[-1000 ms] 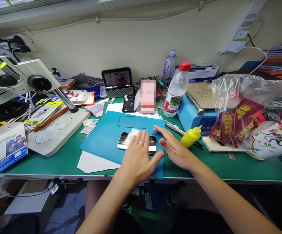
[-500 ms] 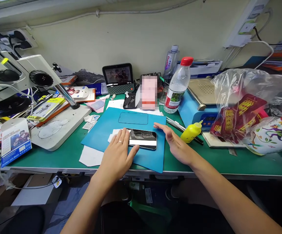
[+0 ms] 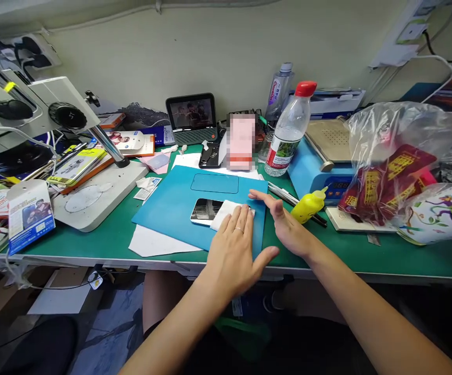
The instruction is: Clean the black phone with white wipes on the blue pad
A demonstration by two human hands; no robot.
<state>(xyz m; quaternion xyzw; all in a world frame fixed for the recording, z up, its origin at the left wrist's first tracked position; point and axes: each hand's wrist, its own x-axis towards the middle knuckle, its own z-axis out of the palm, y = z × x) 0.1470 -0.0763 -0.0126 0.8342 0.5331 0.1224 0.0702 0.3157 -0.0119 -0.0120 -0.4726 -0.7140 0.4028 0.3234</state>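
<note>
A smartphone (image 3: 202, 210) with a dark, reflecting screen lies flat on a blue mat (image 3: 167, 216). My left hand (image 3: 235, 252) is stretched out flat over the phone's right half and presses a white wipe (image 3: 222, 212) against it. The palm and wipe hide that end of the phone. To the right, at the mat's edge, my right hand (image 3: 290, 229) is held sideways, its fingers extended and thumb apart, with nothing in it. Close behind that hand lies a yellow squeeze bottle (image 3: 307, 205) with a thin nozzle.
A microscope stand (image 3: 104, 203) occupies the left. At the back are a small screen device (image 3: 192, 117) and a red-capped water bottle (image 3: 288, 135). A blue heating plate unit (image 3: 317, 179) and a plastic bag (image 3: 393, 156) with red packets stand to the right.
My left hand has slid right with the wipe, from the phone's left end to its right end, uncovering the left part. My right hand has hardly moved.
</note>
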